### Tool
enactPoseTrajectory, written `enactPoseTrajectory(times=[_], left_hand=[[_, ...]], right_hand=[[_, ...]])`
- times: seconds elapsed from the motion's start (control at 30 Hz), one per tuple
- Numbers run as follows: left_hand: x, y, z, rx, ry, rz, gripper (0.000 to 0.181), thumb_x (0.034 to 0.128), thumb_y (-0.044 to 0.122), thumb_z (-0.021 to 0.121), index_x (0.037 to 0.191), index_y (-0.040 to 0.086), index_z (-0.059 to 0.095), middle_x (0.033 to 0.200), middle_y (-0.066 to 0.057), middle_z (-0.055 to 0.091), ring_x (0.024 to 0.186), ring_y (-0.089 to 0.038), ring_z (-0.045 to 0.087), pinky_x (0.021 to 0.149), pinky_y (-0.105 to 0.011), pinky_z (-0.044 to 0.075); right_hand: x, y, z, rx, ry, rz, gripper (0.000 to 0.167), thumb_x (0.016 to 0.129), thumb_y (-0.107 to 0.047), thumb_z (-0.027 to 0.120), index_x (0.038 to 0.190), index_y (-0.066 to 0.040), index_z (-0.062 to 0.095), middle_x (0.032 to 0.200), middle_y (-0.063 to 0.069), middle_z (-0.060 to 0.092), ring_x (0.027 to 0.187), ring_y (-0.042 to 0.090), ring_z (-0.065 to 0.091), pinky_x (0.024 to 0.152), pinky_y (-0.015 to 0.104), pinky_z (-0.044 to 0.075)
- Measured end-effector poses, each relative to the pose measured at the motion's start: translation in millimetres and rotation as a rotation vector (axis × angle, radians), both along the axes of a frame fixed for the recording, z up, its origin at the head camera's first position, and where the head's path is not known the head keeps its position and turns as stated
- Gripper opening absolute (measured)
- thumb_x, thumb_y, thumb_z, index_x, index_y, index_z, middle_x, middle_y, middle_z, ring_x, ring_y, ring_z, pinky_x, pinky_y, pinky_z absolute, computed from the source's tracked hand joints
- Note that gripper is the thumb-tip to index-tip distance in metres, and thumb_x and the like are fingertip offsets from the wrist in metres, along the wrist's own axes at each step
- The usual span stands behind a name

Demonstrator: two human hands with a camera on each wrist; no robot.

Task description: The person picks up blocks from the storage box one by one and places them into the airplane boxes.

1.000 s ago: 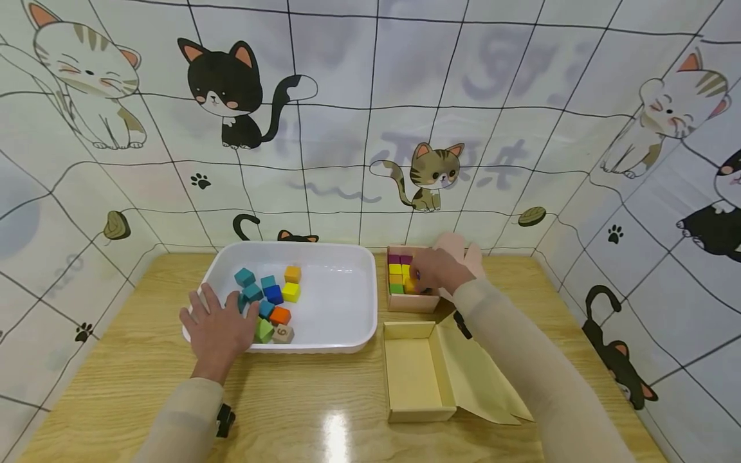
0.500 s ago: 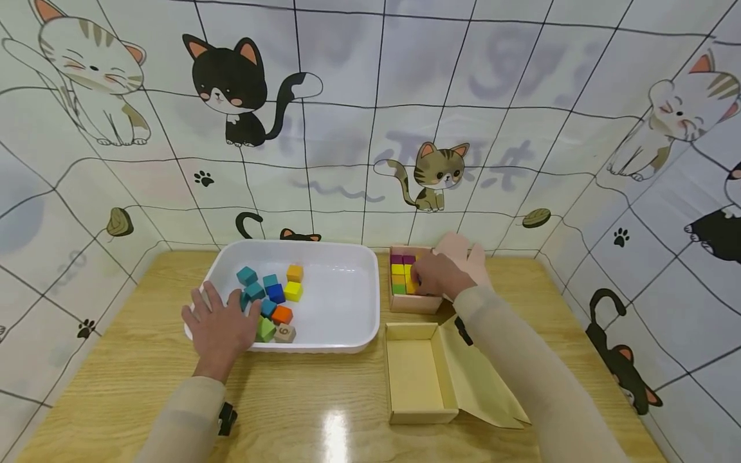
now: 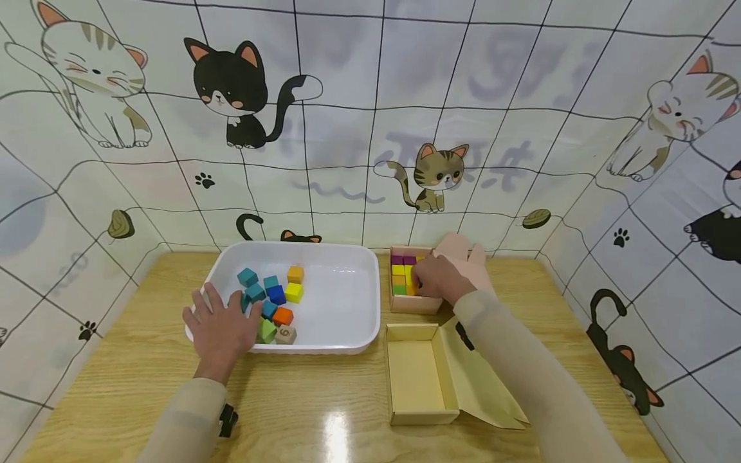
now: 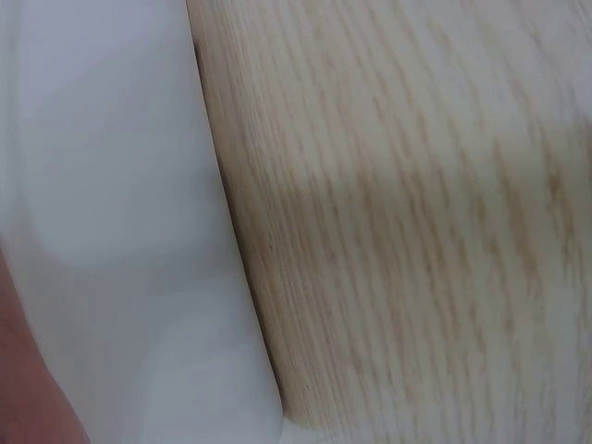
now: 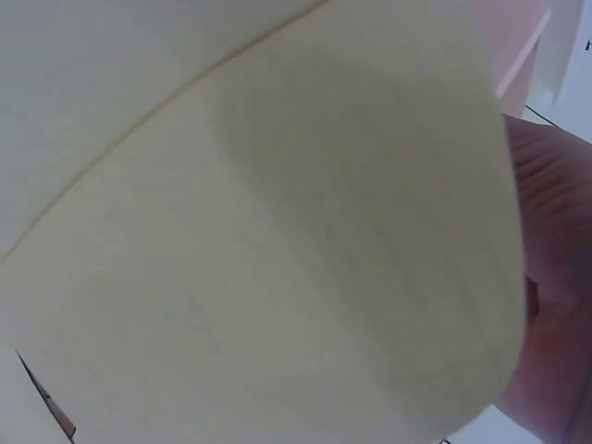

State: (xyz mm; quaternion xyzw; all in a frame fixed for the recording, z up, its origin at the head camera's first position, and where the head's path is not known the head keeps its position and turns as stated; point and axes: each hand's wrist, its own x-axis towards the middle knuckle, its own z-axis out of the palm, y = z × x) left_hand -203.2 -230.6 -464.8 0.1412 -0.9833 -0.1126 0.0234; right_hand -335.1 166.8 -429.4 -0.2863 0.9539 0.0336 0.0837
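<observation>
Fingers spread, the left hand [image 3: 222, 331] rests over the front left edge of a white tray [image 3: 341, 308], beside loose coloured cubes [image 3: 255, 291]. Part of that hand [image 4: 28, 379] shows next to the tray wall [image 4: 139, 231] in the left wrist view. The right hand [image 3: 442, 280] reaches into a small pink box [image 3: 413, 304] with bent fingers, at an orange-yellow cube. Its fingertips are hidden, so a grip cannot be made out. Purple, yellow, orange and green cubes [image 3: 398, 270] stand in rows there. In the right wrist view the hand [image 5: 555, 250] is partly covered by a cream flap [image 5: 277, 231].
An open cream box [image 3: 413, 373] lies in front of the pink box, its lid flap [image 3: 480, 379] spread to the right under the right forearm. Behind the right hand stands a pink lid [image 3: 460, 254]. A cat-patterned sheet [image 3: 347, 128] encloses the wooden table [image 3: 301, 399].
The head view has shifted slightly. Both hands keep nearly the same places, the left on the tray edge and the right in the pink box.
</observation>
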Motion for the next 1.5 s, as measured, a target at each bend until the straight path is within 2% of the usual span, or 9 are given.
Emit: enactPoseTrajectory(times=[0.13, 0.2, 0.3, 0.5, 0.63, 0.8, 1.1, 1.3, 1.5], left_hand=[[0.2, 0.2, -0.3, 0.001, -0.001, 0.000, 0.068, 0.0991, 0.050, 0.037, 0.146, 0.002, 0.037, 0.156, -0.038, -0.002, 0.142, -0.059, -0.003, 0.111, -0.073, 0.000], [0.2, 0.1, -0.8, -0.003, -0.001, 0.001, 0.067, 0.0991, 0.050, 0.036, 0.146, 0.002, 0.037, 0.156, -0.038, -0.001, 0.142, -0.059, -0.002, 0.111, -0.073, 0.000], [-0.1, -0.2, -1.4, -0.007, 0.004, 0.003, 0.067, 0.0990, 0.050, 0.037, 0.146, 0.002, 0.037, 0.156, -0.038, -0.001, 0.142, -0.059, -0.002, 0.111, -0.073, 0.001], [-0.1, -0.1, -1.3, -0.002, 0.006, 0.005, 0.067, 0.0989, 0.049, 0.038, 0.146, 0.002, 0.037, 0.156, -0.038, -0.001, 0.142, -0.059, -0.003, 0.111, -0.073, 0.000], [-0.3, -1.2, -2.2, -0.003, 0.004, 0.004, 0.067, 0.0989, 0.050, 0.037, 0.146, 0.002, 0.037, 0.156, -0.038, -0.001, 0.142, -0.059, -0.003, 0.111, -0.073, 0.000], [-0.9, -2.6, -2.9, -0.005, -0.001, 0.007, 0.067, 0.0988, 0.050, 0.037, 0.146, 0.003, 0.037, 0.157, -0.037, -0.003, 0.142, -0.059, -0.003, 0.111, -0.073, -0.001], [-1.9, -1.4, -4.5, -0.003, -0.024, 0.019, 0.068, 0.0985, 0.050, 0.037, 0.148, 0.003, 0.035, 0.157, -0.036, -0.005, 0.143, -0.058, -0.004, 0.113, -0.072, -0.002], [-3.2, -0.6, -3.7, -0.008, -0.014, 0.022, 0.068, 0.0981, 0.050, 0.039, 0.147, 0.004, 0.036, 0.157, -0.036, -0.002, 0.143, -0.058, -0.003, 0.112, -0.073, 0.000], [-3.3, -0.2, -1.6, -0.022, -0.020, 0.024, 0.068, 0.0981, 0.051, 0.038, 0.147, 0.004, 0.036, 0.157, -0.036, -0.001, 0.143, -0.058, -0.002, 0.112, -0.073, 0.001]], right_hand=[[-2.3, -3.8, 4.4, 0.009, -0.019, -0.049, 0.015, 0.084, -0.028, 0.075, 0.077, -0.017, 0.069, 0.067, -0.006, 0.057, 0.069, 0.016, 0.050, 0.067, 0.032, 0.042], [-3.4, -7.6, 9.1, -0.013, -0.028, -0.077, 0.019, 0.083, -0.032, 0.076, 0.090, -0.015, 0.073, 0.079, -0.003, 0.065, 0.075, 0.019, 0.053, 0.071, 0.032, 0.046], [-3.5, -16.8, 19.0, -0.048, -0.009, -0.078, 0.031, 0.083, -0.035, 0.076, 0.106, -0.014, 0.072, 0.094, -0.001, 0.068, 0.084, 0.021, 0.055, 0.079, 0.036, 0.048], [4.8, -47.3, 37.6, -0.104, 0.049, 0.015, 0.028, 0.086, -0.033, 0.074, 0.107, -0.015, 0.072, 0.097, 0.004, 0.068, 0.092, 0.022, 0.055, 0.086, 0.043, 0.046], [9.1, -78.9, 42.1, -0.118, 0.027, 0.031, 0.030, 0.087, -0.035, 0.072, 0.110, -0.016, 0.072, 0.096, 0.000, 0.067, 0.095, 0.020, 0.053, 0.090, 0.042, 0.045], [10.9, -123.1, 38.2, -0.091, 0.005, 0.058, 0.036, 0.088, -0.042, 0.070, 0.116, -0.020, 0.071, 0.102, -0.003, 0.067, 0.100, 0.017, 0.052, 0.094, 0.038, 0.043], [19.1, -189.2, 22.9, 0.010, 0.021, 0.089, 0.040, 0.088, -0.048, 0.067, 0.119, -0.023, 0.070, 0.107, -0.008, 0.069, 0.100, 0.016, 0.053, 0.092, 0.034, 0.044], [18.0, -208.8, 9.3, 0.007, -0.003, 0.087, 0.042, 0.089, -0.050, 0.066, 0.122, -0.025, 0.068, 0.114, -0.009, 0.067, 0.102, 0.015, 0.050, 0.095, 0.034, 0.042], [16.0, -218.3, 3.5, -0.011, -0.014, 0.036, 0.040, 0.088, -0.048, 0.067, 0.119, -0.024, 0.070, 0.108, -0.009, 0.068, 0.098, 0.015, 0.049, 0.091, 0.032, 0.042]])
